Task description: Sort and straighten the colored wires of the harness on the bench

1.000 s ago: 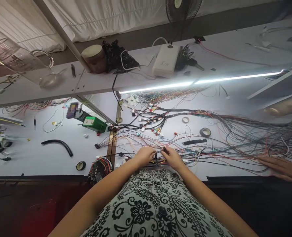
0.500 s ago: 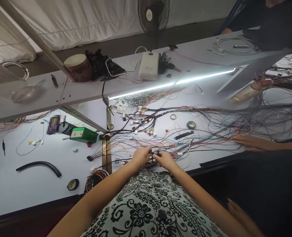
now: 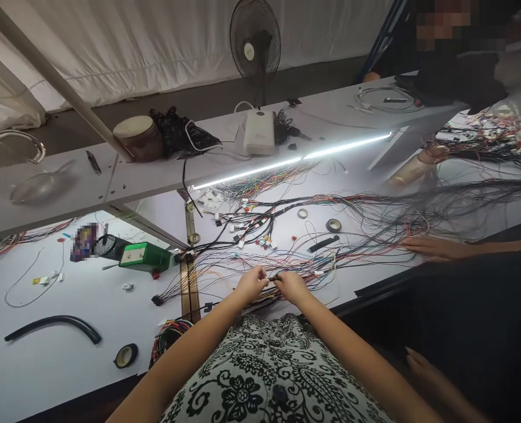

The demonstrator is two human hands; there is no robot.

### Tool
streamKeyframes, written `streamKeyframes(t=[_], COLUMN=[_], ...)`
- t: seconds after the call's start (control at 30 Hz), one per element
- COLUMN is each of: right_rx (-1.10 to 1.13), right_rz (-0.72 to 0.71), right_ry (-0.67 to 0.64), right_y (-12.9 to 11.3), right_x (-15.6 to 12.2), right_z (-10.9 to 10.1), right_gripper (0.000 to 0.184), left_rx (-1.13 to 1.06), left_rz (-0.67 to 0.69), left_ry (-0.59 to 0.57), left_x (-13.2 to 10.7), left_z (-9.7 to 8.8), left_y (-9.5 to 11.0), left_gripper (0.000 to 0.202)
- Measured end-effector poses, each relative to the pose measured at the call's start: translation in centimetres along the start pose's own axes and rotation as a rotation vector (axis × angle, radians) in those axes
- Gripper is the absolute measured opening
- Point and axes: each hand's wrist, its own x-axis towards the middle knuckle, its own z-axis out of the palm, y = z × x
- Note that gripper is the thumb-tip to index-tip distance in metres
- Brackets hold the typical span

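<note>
We count two hands of our own, left (image 3: 252, 284) and right (image 3: 290, 285), and two of a co-worker: one flat on the wires (image 3: 432, 248), one low at the edge (image 3: 423, 367). On the worktop (image 3: 66, 329) lie three tape rolls (image 3: 125, 355) (image 3: 333, 225) (image 3: 303, 213), one green box (image 3: 144, 257), one black hose (image 3: 55, 326). The shelf (image 3: 110, 176) carries one jar (image 3: 137, 137) and one white pack (image 3: 259, 133); behind stands one fan (image 3: 255, 39). The wires are too many to count.
</note>
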Motion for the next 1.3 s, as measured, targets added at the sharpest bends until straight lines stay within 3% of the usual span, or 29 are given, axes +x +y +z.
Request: streamKeyframes(t=[0.1,0.27,0.37,0.5,0.7,0.83,1.0,1.13,1.3], right_rx=[-0.003,0.092,0.132,0.097,-0.109,-0.238,-0.259,-0.197,-0.081], right_rz=[-0.032,0.048,0.072,0.062,-0.023,-0.101,-0.192,-0.238,-0.298], right_ry=[0.015,-0.150,-0.202,-0.199,-0.107,-0.044,-0.066,-0.096,-0.127], right_y=[-0.4,-0.3,-0.1,-0.2,-0.5,-0.6,-0.6,-0.3,-1.1], right_x=[0.0,-0.8,-0.9,-0.6,-0.3,0.1,-0.2,-1.0,-3.5], right_z=[0.1,0.0,-0.2,0.3,1.4,1.5,1.9,1.7,0.9], right_gripper=[0.029,0.027,0.029,0.027,0.028,0.018,0.015,0.021,0.021], left_rx=[-0.043,-0.084,-0.086,-0.081,-0.188,-0.237,-0.198,-0.068,0.104], left_rz=[-0.028,-0.038,-0.024,0.014,0.088,0.042,-0.021,0.012,0.084], left_ry=[-0.070,-0.177,-0.182,-0.164,-0.271,-0.231,-0.187,-0.169,-0.135], left_x=[0.6,1.4,1.8,2.3,2.4,2.9,3.5,4.0,3.9], left_z=[0.3,0.8,1.2,1.0,0.6,1.7,2.9,2.7,2.3], left_y=[-0.5,-0.7,-0.7,-0.9,-1.6,-2.3,-2.7,-1.9,-1.0], left_gripper=[0.019,0.037,0.040,0.040,0.044,0.049,0.047,0.035,0.036])
